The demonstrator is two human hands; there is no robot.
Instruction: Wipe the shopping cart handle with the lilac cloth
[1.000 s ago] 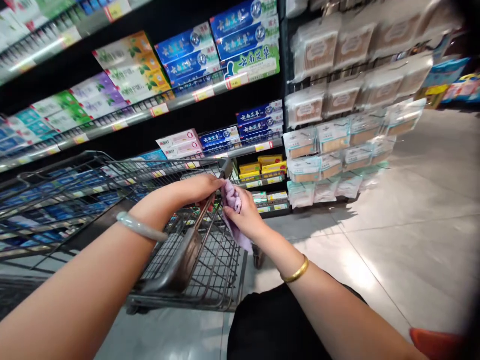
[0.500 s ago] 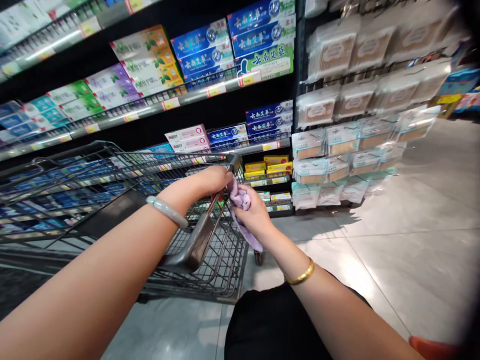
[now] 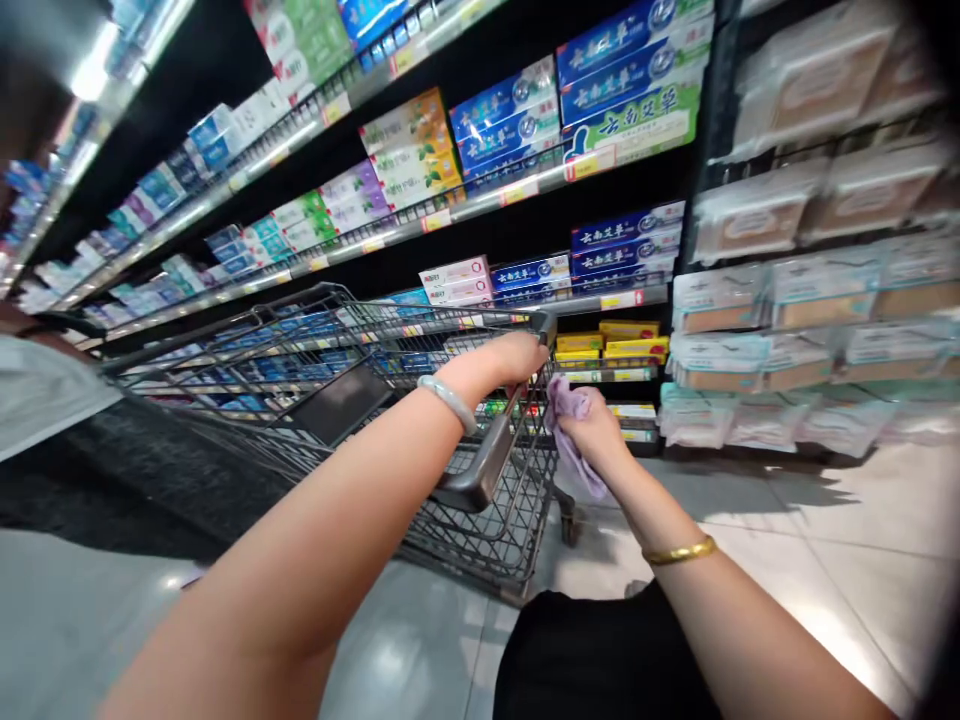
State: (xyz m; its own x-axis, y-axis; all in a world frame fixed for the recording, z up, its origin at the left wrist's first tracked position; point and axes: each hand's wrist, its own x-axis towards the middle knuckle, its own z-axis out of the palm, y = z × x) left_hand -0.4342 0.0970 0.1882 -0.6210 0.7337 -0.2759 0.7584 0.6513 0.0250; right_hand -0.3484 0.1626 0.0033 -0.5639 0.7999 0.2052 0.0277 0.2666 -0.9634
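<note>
While a patch of black clothing [image 3: 600, 660] fills the bottom centre of the frame, two bare forearms reach up past it, the right one wearing a gold bangle [image 3: 680, 551] and the left one a pale bracelet [image 3: 448, 402]. Right of centre, the right hand [image 3: 596, 425] pinches a crumpled purple cloth [image 3: 574, 412] between thumb and fingers; the cloth bunches at the fingertips, on the hand's left side in the frame, and its loose end hangs below. Just left of it, the left hand [image 3: 517, 360] is curled over the upper end of the handle [image 3: 491, 465] of a shopping cart [image 3: 487, 540], its fingers mostly hidden underneath. The cloth lies between the two hands, beside the cart's near corner; whether it touches the wire cannot be told. At the left edge stands another person in a light top [image 3: 41, 390]. Beyond the cart, shelves with blue boxes [image 3: 626, 240] and yellow boxes [image 3: 636, 350] cross the frame, and bagged packets [image 3: 757, 220] hang at right. A bright lamp [image 3: 95, 62] shows at upper left.
</note>
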